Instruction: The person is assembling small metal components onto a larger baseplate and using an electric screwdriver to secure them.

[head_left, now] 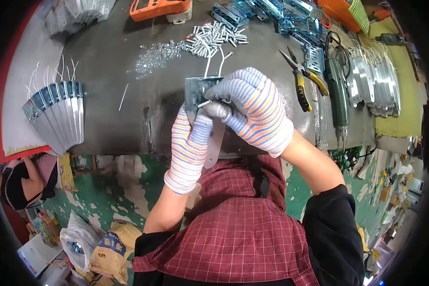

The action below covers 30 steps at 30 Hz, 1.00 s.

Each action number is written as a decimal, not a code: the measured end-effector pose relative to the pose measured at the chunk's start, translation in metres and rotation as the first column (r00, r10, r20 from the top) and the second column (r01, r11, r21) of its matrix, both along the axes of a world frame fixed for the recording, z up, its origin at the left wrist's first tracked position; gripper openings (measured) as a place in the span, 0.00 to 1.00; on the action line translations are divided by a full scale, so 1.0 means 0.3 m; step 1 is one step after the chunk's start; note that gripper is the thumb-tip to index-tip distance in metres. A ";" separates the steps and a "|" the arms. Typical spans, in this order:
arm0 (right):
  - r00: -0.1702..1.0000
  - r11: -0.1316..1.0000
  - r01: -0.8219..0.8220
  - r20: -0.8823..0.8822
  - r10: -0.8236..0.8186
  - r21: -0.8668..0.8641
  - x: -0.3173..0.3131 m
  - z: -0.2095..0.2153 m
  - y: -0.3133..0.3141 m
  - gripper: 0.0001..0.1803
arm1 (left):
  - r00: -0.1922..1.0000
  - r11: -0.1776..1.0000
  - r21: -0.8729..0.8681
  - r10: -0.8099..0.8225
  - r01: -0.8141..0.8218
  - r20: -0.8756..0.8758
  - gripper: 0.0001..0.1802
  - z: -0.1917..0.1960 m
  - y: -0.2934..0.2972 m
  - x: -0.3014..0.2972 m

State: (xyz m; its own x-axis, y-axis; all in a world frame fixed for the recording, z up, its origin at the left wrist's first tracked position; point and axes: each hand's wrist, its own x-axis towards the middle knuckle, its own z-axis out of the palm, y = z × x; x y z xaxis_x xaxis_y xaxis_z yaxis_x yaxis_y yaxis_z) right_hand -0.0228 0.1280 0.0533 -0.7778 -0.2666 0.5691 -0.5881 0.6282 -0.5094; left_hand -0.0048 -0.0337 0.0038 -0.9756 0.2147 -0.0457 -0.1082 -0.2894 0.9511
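Left hand clamps metal bracket firm, right hand pinches what looks like a bolt; keep bolt square w/ hole.

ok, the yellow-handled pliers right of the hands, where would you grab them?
Take the pliers by the two yellow handles, coming from the person's side: the handles point toward the table's near edge and lie bare, while the dark jaws point away toward the blue-tinted brackets.
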 end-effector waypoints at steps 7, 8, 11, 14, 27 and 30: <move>0.982 0.973 0.174 -0.096 -0.161 0.149 0.032 0.002 -0.036 0.11 | 0.992 0.961 -0.263 0.052 -0.081 -0.117 0.20 -0.033 0.025 0.009; 0.991 0.977 0.129 0.007 -0.132 0.170 0.039 0.012 -0.031 0.12 | 0.991 0.945 -0.320 0.032 -0.074 -0.133 0.21 -0.018 0.037 0.017; 0.982 0.995 0.016 0.188 -0.034 0.096 0.032 0.022 -0.003 0.16 | 0.977 0.880 -0.472 -0.046 -0.058 -0.206 0.25 -0.006 0.042 0.028; 0.827 0.998 -0.061 0.560 0.055 -0.008 0.024 0.011 0.028 0.24 | 0.981 0.872 -0.482 -0.161 0.090 -0.108 0.30 0.023 0.038 0.006; 0.942 0.988 0.090 0.333 -0.044 -0.126 0.303 -0.062 0.026 0.43 | 0.924 0.919 -0.112 -0.370 0.379 0.094 0.42 0.111 0.078 0.128; 0.891 0.910 0.194 0.454 -0.007 -0.366 0.332 -0.087 0.010 0.41 | 0.912 0.862 -0.311 -0.408 0.400 0.042 0.46 0.115 0.123 0.139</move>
State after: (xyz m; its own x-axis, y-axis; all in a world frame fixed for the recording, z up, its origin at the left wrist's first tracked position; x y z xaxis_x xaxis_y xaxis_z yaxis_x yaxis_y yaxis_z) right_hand 0.0768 0.1311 0.0273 -0.9785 -0.0013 0.2063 -0.1925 0.3648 -0.9110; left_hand 0.0367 0.0033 0.0383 -0.8079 0.5696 -0.1510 -0.1283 0.0801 0.9885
